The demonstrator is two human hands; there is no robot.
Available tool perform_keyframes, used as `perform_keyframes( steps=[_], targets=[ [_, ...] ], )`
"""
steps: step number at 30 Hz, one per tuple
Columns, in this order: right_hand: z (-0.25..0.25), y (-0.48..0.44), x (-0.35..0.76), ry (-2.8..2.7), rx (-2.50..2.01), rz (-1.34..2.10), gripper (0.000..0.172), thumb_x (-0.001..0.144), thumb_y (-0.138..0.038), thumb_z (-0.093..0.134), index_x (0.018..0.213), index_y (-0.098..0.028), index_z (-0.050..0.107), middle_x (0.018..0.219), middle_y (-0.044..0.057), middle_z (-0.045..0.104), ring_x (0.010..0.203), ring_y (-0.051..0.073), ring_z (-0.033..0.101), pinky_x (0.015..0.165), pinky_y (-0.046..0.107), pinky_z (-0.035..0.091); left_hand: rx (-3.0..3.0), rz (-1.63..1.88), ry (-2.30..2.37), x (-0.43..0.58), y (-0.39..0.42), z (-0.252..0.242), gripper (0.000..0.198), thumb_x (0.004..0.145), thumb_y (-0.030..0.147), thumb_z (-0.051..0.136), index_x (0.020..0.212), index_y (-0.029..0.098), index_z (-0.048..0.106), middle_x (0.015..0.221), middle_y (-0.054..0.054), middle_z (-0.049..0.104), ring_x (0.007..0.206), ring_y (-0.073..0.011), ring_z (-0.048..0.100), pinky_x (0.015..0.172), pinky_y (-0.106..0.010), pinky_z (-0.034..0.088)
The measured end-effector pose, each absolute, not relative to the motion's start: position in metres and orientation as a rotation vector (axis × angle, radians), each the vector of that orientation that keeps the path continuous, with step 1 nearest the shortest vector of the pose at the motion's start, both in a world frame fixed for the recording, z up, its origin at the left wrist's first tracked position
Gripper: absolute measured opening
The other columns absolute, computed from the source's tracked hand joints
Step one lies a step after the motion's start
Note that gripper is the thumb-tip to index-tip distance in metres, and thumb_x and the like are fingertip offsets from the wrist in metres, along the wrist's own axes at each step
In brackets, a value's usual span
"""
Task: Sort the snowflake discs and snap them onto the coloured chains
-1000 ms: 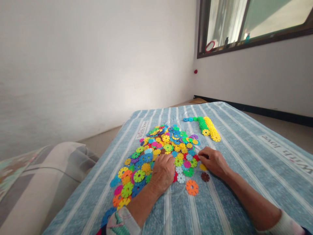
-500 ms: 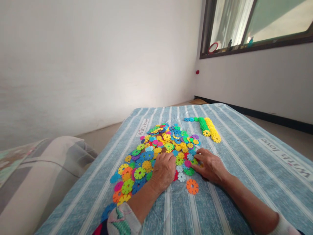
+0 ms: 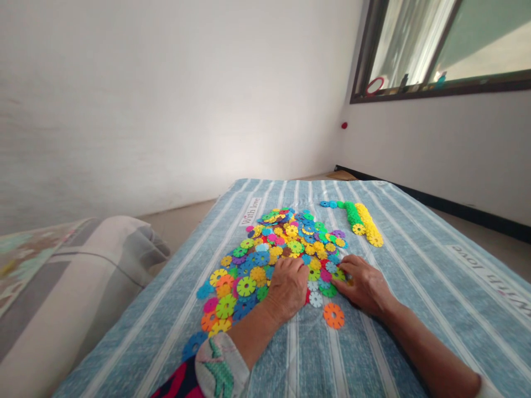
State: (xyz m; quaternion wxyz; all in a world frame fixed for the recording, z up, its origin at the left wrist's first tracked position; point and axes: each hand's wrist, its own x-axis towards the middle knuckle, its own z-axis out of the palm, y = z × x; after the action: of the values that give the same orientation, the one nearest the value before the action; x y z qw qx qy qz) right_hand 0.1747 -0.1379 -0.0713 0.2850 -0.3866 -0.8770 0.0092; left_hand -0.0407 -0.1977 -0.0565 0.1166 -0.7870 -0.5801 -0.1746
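A spread pile of colourful notched plastic snowflake discs (image 3: 295,247) lies on a striped blue-and-white cloth (image 3: 298,365). My left hand (image 3: 289,284) rests on the near part of the pile, its fingers curled down; the hand hides the fingertips and whatever they hold. At the pile's right edge is my right hand (image 3: 364,283), thumb and forefinger parted around a yellow-green disc (image 3: 339,275), palm down. Between the hands lie a pale grey disc (image 3: 316,299) and a green disc (image 3: 329,291). Nearer me, an orange disc (image 3: 334,315) sits apart on the cloth.
Beyond the right hand lie a green stacked roll (image 3: 353,214) and a yellow stacked roll (image 3: 369,224) of discs, with blue discs (image 3: 328,204) beside them. A grey-and-white covered surface (image 3: 103,265) stands left. Walls and a window (image 3: 435,50) lie behind.
The whole view has shifted, so the scene appears farther right. Both hands keep nearly the same places at the pile; no disc has plainly moved.
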Motion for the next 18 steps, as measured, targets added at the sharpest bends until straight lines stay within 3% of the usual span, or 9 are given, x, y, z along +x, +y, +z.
perform_keyframes(
  steps=[11, 18],
  targets=[
    [-0.073, -0.1342, 0.1842, -2.374, -1.011, 0.009, 0.027, 0.088, -0.044, 0.057, 0.089, -0.02, 0.069, 0.097, 0.008, 0.066, 0.089, 0.021, 0.062, 0.081, 0.035, 0.052, -2.307, -0.515, -1.694, -0.039, -0.1994, -0.0574, 0.016, 0.089, 0.017, 0.047, 0.084, 0.02, 0.062, 0.087, -0.005, 0.062, 0.086, -0.0206, 0.054, 0.08, -0.039, 0.042],
    [-0.0686, -0.1375, 0.1821, -2.366, -0.923, 0.125, 0.024, 0.085, -0.04, 0.06, 0.09, -0.019, 0.07, 0.102, 0.009, 0.067, 0.092, 0.022, 0.063, 0.085, 0.038, 0.052, -2.318, -0.541, -1.675, -0.0363, -0.2026, -0.0551, 0.013, 0.089, 0.024, 0.051, 0.083, 0.02, 0.062, 0.096, -0.007, 0.061, 0.099, -0.0233, 0.053, 0.085, -0.042, 0.043]
  ],
)
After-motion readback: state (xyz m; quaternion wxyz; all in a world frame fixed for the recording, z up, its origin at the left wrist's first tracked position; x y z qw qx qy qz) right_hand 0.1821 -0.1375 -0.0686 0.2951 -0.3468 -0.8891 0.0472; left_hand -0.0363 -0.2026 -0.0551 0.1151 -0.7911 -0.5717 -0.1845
